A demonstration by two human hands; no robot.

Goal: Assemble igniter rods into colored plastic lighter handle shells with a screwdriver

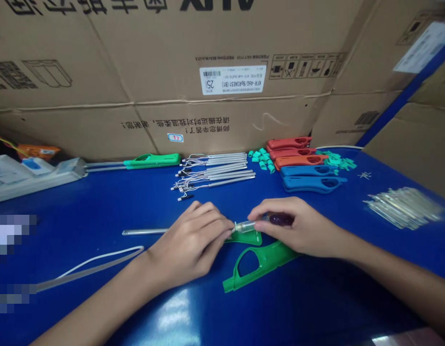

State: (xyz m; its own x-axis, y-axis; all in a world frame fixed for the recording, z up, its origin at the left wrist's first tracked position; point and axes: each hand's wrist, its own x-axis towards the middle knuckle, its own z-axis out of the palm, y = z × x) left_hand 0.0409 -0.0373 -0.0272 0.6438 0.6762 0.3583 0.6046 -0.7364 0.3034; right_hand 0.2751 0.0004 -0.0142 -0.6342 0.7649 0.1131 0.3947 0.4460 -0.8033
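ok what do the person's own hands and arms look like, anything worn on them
The left hand and right hand are bare, with no gloves, rings or watch in view. The left forearm and right forearm are uncovered too, with no sleeve showing anywhere in the picture.

green plastic shell (265,262): a vivid, unpatterned green is seen.
clear tube (245,227): colourless, with dark purple at one end, seen just above the green plastic shell.
work table (316,298): glossy deep blue is shown beneath the shell.
stacked shells (301,161): red, orange and blue are seen behind the shell.
small sleeves (262,157): teal is seen behind it.
cardboard carton (100,48): brown, printed in black, is seen farthest behind it.
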